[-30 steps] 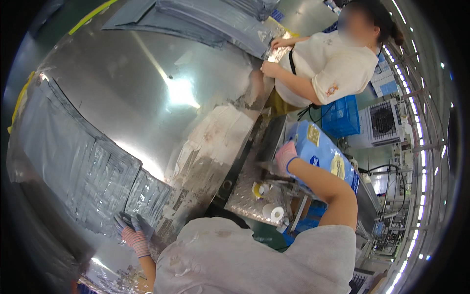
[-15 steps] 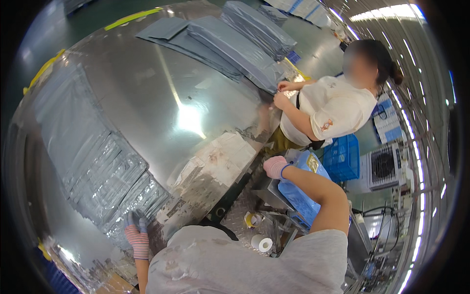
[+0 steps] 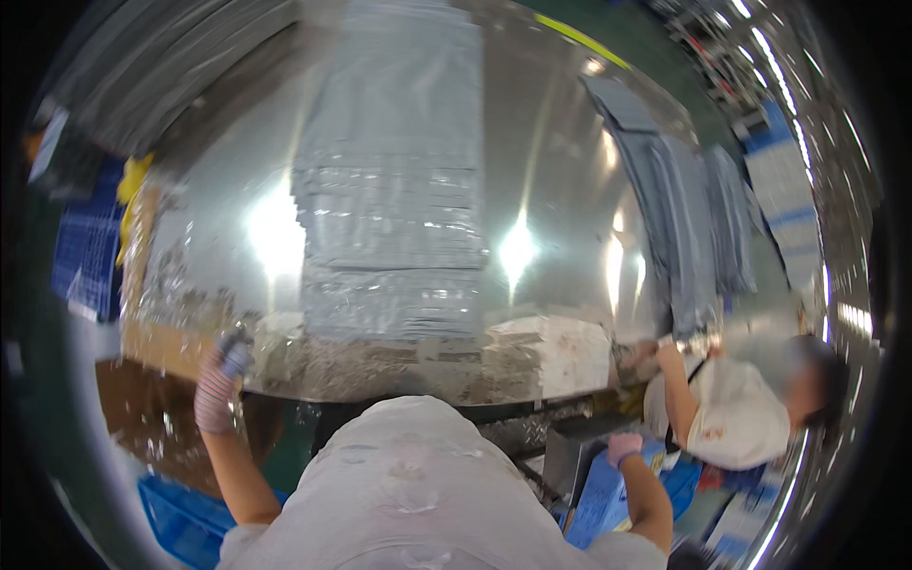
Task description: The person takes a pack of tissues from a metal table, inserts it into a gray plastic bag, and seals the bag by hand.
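Observation:
My left hand (image 3: 218, 382), in a pink-striped glove with grey fingers, is at the near left edge of the metal table (image 3: 546, 180). Motion smears its fingers, and I cannot tell whether it holds anything. To my right, my right hand (image 3: 624, 446), in a pink glove, looks closed beside a blue plastic package (image 3: 600, 494). Whatever may be in that hand is hidden. A long layered stack of grey plastic bags (image 3: 394, 214) runs across the middle of the table, its near end close to my body.
More grey bags (image 3: 679, 218) lie at the table's right end, where a co-worker in a white shirt (image 3: 736, 413) stands. A cardboard box (image 3: 157, 408) and a blue crate (image 3: 180, 518) are at lower left. Grey sheeting (image 3: 171, 66) fills the far left.
My view has swung left, so the bag stack now sits in the middle. My left hand has come off the stack to the table's left edge. My right hand stays near the blue package.

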The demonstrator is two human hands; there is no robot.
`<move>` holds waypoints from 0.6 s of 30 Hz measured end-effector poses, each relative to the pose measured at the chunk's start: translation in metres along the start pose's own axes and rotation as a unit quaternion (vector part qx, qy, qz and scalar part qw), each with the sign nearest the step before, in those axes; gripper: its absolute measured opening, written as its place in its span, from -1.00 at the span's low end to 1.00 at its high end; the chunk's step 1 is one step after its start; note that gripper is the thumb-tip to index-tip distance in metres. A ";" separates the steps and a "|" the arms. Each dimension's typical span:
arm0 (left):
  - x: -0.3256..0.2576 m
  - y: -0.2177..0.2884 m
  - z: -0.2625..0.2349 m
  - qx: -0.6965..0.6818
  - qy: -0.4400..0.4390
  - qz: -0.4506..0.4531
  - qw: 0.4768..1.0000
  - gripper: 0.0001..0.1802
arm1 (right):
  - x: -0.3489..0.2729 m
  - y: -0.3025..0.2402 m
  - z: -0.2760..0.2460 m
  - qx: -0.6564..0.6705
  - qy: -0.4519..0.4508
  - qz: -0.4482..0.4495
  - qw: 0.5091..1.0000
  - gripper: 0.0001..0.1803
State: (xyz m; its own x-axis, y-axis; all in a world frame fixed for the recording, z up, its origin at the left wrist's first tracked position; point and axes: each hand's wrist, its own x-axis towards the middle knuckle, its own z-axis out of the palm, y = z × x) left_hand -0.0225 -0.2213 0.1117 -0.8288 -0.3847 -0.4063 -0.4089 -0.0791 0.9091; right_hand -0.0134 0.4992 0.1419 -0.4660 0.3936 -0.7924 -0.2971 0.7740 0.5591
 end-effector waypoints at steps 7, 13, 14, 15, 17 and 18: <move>0.025 -0.037 -0.070 0.504 0.187 0.057 0.841 -0.49 | -0.024 -0.041 -0.053 -0.080 -0.009 -0.159 0.984 -0.67; 0.002 -0.031 -0.042 0.404 0.104 -0.016 0.909 -0.64 | -0.091 -0.115 -0.174 -0.062 0.156 -0.260 0.951 -0.81; -0.001 -0.033 -0.049 0.421 0.119 -0.003 0.899 -0.69 | -0.091 -0.116 -0.189 -0.027 0.222 -0.313 0.923 -0.84; -0.004 -0.038 -0.062 0.446 0.127 0.022 0.886 -0.72 | -0.096 -0.126 -0.214 -0.040 0.256 -0.330 0.908 -0.84; -0.009 -0.055 -0.095 0.492 0.139 0.074 0.856 -0.78 | -0.104 -0.140 -0.271 -0.068 0.313 -0.360 0.876 -0.85; -0.014 -0.057 -0.105 0.478 0.168 0.123 0.853 -0.81 | -0.104 -0.145 -0.302 -0.085 0.339 -0.375 0.859 -0.86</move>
State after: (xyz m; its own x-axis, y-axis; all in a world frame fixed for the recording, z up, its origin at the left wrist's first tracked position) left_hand 0.0521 -0.3080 0.0753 -0.8445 -0.5352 -0.0189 -0.4953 0.7671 0.4076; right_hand -0.1741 0.1965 0.2167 -0.4511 -0.6077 -0.6536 -0.8162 0.5772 0.0267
